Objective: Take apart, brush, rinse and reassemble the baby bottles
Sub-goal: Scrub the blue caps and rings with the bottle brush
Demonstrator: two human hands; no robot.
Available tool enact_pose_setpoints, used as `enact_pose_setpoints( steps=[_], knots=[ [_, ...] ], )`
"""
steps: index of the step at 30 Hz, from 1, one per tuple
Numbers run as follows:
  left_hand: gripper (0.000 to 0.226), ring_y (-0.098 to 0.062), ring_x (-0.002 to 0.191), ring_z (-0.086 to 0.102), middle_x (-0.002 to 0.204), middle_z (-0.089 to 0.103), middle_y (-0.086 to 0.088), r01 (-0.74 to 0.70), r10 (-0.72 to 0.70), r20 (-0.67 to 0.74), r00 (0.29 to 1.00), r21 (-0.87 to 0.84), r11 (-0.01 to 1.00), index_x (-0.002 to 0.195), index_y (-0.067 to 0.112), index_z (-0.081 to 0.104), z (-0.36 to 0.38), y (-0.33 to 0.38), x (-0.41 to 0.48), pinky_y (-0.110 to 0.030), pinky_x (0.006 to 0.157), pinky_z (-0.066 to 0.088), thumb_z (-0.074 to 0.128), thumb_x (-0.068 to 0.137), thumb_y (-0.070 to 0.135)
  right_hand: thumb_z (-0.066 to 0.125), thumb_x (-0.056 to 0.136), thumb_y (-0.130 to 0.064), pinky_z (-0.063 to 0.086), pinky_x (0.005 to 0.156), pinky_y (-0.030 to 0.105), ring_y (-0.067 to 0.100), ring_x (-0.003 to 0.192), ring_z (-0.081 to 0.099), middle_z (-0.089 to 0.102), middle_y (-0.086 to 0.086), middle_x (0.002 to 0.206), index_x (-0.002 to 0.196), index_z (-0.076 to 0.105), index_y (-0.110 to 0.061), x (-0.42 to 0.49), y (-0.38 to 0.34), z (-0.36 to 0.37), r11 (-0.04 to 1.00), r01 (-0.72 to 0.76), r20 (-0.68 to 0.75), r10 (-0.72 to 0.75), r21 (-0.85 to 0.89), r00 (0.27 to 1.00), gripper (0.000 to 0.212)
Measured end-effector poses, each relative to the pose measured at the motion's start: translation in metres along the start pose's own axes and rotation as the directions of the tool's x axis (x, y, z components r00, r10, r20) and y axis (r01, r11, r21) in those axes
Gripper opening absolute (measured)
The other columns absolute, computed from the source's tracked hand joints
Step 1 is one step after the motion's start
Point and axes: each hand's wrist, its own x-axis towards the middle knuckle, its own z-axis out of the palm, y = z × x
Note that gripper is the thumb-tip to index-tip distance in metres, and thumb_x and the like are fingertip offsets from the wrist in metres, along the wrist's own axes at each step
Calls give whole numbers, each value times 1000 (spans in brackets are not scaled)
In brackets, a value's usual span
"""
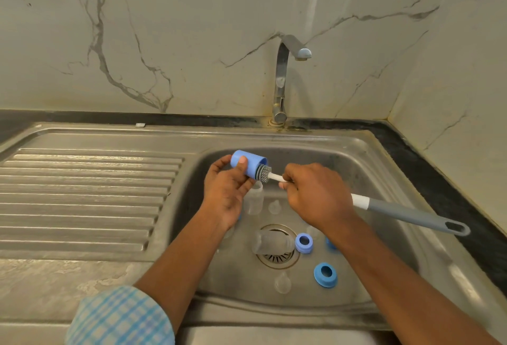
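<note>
Over the steel sink (384, 169), above and behind the drain strainer (278, 259), the person's left hand (225, 193) holds a blue bottle cap (248, 165) tipped on its side, thumb on top and fingers (218, 164) curled round its far side. The right hand (315, 196), just to the right of the cap, grips the white shaft of a bottle brush (406, 214), its fingers (291, 172) closed round it. The grey bristle head sits at the cap's open mouth, and the grey handle sticks out to the right over the basin. One clear bottle (270, 241) lies on its side across the strainer. A second bottle (253, 199) stands behind the strainer, partly hidden by the left hand, with a clear nipple (274, 206) beside it. A blue collar ring (304, 243) sits touching the strainer's right edge. Another blue ring (325, 274) lies nearer and to the right, and a second clear nipple (282, 283) lies just in front of the strainer. The faucet (282, 78) rises from the counter behind the basin.
</note>
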Motion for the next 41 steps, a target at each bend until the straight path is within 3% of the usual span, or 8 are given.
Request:
enact_pose_setpoints(
  steps=[6, 11, 14, 18, 20, 26, 33, 41],
  knots=[
    [28, -18, 73, 74, 102, 66, -13, 11, -1, 51, 999, -209, 978, 129, 7, 48, -1, 15, 7, -27, 60, 59, 45, 102, 1, 48, 101, -38, 38, 57, 32, 18, 65, 53, 53, -6, 67, 94, 65, -23, -2, 7, -4, 989, -42, 112, 26, 143, 993, 23],
    [23, -25, 89, 70, 108, 65, -15, 92, -51, 214, 976, -183, 979, 115, 10, 55, 10, 2, -12, -34, 75, 62, 43, 100, -4, 38, 105, -37, 30, 52, 33, 21, 59, 46, 47, -3, 64, 75, 48, -21, 1, 7, -2, 995, -67, 93, 60, 77, 994, 35],
    [22, -27, 93, 69, 108, 66, -14, 102, -47, 271, 961, -193, 976, 115, 11, 54, 12, 0, -16, -38, 84, 60, 49, 97, 0, 35, 105, -38, 31, 54, 34, 22, 61, 47, 47, -3, 64, 85, 53, -19, 2, 7, 3, 993, -94, 56, 89, 78, 994, 33],
    [43, -22, 95, 67, 105, 66, -8, -65, 46, 189, 981, 95, 993, 114, 18, 52, 12, -8, -16, -36, 83, 58, 70, 79, 33, 47, 101, -36, 39, 58, 33, 22, 68, 57, 58, -3, 72, 93, 61, -20, 2, 6, 5, 992, -102, 15, 101, 68, 995, 23],
    [44, -23, 95, 66, 105, 64, -10, -93, 71, 133, 989, 169, 981, 113, 20, 51, 11, -13, -16, -34, 79, 58, 75, 78, 31, 51, 99, -36, 41, 61, 33, 20, 73, 58, 59, -5, 76, 92, 61, -22, 0, 3, 2, 994, -95, 4, 95, 56, 995, 18],
    [39, -27, 88, 70, 111, 65, -18, -23, 23, 17, 1000, 24, 999, 121, 9, 50, 5, -2, -6, -38, 75, 62, 72, 88, 8, 52, 95, -21, 42, 66, 33, 21, 84, 58, 63, -4, 97, 104, 61, -25, -2, -4, 0, 1000, -5, 59, 5, 11, 998, 13],
    [18, -23, 92, 68, 106, 65, -11, -69, 75, 40, 996, -130, 989, 108, 11, 60, -3, 12, 7, -27, 67, 60, 62, 92, 3, 55, 97, -31, 44, 62, 33, 19, 71, 57, 60, -7, 75, 96, 65, -26, -4, 9, -12, 989, -20, 142, -1, 147, 990, 11],
    [37, -22, 96, 69, 107, 68, -11, 30, 11, 249, 968, -157, 987, 112, 9, 57, 11, -2, -10, -30, 77, 62, 67, 76, 7, 39, 104, -33, 45, 63, 40, 25, 66, 55, 55, -1, 67, 68, 40, -25, 0, 14, -4, 989, -56, 134, 38, 135, 990, 37]
  ],
)
